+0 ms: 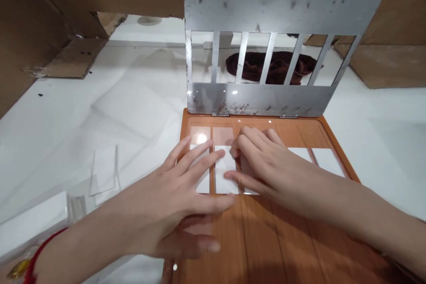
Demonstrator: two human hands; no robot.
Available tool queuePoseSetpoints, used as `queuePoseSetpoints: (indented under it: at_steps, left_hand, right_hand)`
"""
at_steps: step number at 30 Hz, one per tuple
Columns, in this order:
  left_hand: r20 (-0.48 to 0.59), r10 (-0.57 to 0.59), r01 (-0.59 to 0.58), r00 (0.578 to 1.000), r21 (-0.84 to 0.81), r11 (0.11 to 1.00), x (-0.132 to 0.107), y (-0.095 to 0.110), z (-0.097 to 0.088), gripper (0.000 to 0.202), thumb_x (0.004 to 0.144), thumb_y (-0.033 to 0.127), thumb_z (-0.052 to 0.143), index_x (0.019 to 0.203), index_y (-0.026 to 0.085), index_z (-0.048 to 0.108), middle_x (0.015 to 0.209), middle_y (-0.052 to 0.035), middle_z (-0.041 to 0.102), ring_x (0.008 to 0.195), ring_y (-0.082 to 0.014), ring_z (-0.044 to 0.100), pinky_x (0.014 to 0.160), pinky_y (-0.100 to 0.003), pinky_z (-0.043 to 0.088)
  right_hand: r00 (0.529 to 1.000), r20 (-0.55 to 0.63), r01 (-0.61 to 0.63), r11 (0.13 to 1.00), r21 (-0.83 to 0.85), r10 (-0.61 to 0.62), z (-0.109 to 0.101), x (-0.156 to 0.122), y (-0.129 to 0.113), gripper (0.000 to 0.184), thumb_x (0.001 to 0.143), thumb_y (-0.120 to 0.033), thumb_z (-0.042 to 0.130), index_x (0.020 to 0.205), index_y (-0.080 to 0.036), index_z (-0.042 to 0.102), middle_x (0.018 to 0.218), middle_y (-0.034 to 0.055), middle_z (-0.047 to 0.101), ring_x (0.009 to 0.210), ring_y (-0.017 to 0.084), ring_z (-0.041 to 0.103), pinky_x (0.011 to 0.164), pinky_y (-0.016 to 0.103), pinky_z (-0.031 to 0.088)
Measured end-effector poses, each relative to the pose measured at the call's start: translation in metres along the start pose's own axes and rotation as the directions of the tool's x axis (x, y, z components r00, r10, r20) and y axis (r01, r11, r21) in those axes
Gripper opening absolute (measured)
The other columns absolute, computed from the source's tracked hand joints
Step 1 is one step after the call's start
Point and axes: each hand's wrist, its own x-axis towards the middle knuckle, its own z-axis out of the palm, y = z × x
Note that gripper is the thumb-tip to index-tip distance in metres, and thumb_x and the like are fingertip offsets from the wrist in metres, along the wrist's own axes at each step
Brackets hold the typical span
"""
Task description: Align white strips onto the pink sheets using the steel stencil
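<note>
My left hand (186, 186) is open, its fingers spread over the left end of an orange-brown board (262, 226). Its fingertips rest on or just above small white cards (227, 184) lying flat in a row on the board. Beside it, my right hand (259, 155) bends its fingers down at the second and third cards, with the thumb apart from the fingertips. Part of the row is hidden beneath this hand. Two more white cards (328, 159) show at the right end. Hinged to the board's far edge, a stained metal plate (259, 97) with several rectangular openings stands raised.
Behind the plate lies a dark red cloth (282, 64) on the white table (133, 93). Cardboard walls (40, 22) stand at left and right (396, 62). Loose white cards (104, 168) and a white box-like stack (36, 217) are at the left.
</note>
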Motion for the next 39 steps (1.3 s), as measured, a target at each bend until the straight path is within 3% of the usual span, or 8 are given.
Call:
queuePoseSetpoints:
  at_steps: [4,9,16,27,39]
  left_hand:
    - [-0.004,0.008,-0.008,1.000,-0.001,1.000,0.002,-0.003,-0.002,0.046,0.101,0.057,0.058,0.143,0.038,0.058,0.164,-0.0179,0.036,0.152,-0.0489,0.034,0.121,-0.077,0.021]
    - [-0.015,-0.008,0.008,1.000,-0.033,0.999,0.002,-0.005,-0.003,0.049,0.095,0.055,0.068,0.141,0.039,0.061,0.159,-0.0138,0.043,0.151,-0.0492,0.033,0.121,-0.077,0.022]
    - [-0.024,-0.007,0.006,1.000,-0.039,0.999,0.001,-0.005,-0.003,0.049,0.098,0.056,0.065,0.144,0.041,0.058,0.165,-0.0151,0.040,0.148,-0.0480,0.039,0.119,-0.078,0.022]
    - [-0.035,-0.010,0.009,0.999,-0.034,0.999,0.001,-0.005,-0.002,0.045,0.100,0.055,0.061,0.143,0.041,0.060,0.160,-0.0144,0.045,0.145,-0.0460,0.044,0.120,-0.076,0.022]
    - [0.028,-0.024,0.025,0.999,-0.054,0.998,0.001,-0.006,-0.007,0.046,0.103,0.049,0.058,0.149,0.044,0.054,0.165,-0.0135,0.039,0.150,-0.0445,0.038,0.122,-0.076,0.019]
  right_hand:
    - [0.994,0.038,-0.111,0.986,0.121,0.107,-0.004,0.004,-0.001,0.039,0.115,-0.048,0.032,0.090,-0.023,0.049,0.096,0.0059,0.059,0.083,0.023,0.052,0.081,0.041,0.041]
    - [0.954,0.180,-0.294,0.871,0.393,0.240,-0.014,0.005,-0.003,0.051,0.111,-0.064,0.028,0.091,-0.025,0.054,0.092,0.0021,0.064,0.082,0.022,0.054,0.084,0.041,0.043]
    - [0.965,0.115,-0.262,0.899,0.349,0.237,-0.004,0.005,0.002,0.022,0.106,-0.044,0.058,0.095,-0.025,0.056,0.093,0.0001,0.067,0.086,0.021,0.056,0.087,0.040,0.039]
    - [0.983,-0.003,-0.176,0.948,0.263,0.184,0.000,0.002,0.006,0.014,0.105,-0.036,0.063,0.098,-0.024,0.059,0.091,-0.0009,0.065,0.081,0.020,0.058,0.082,0.037,0.034]
    - [0.980,0.048,-0.198,0.923,0.331,0.193,-0.002,0.006,0.002,0.024,0.109,-0.030,0.056,0.086,-0.022,0.054,0.087,-0.0025,0.064,0.076,0.017,0.057,0.087,0.038,0.033]
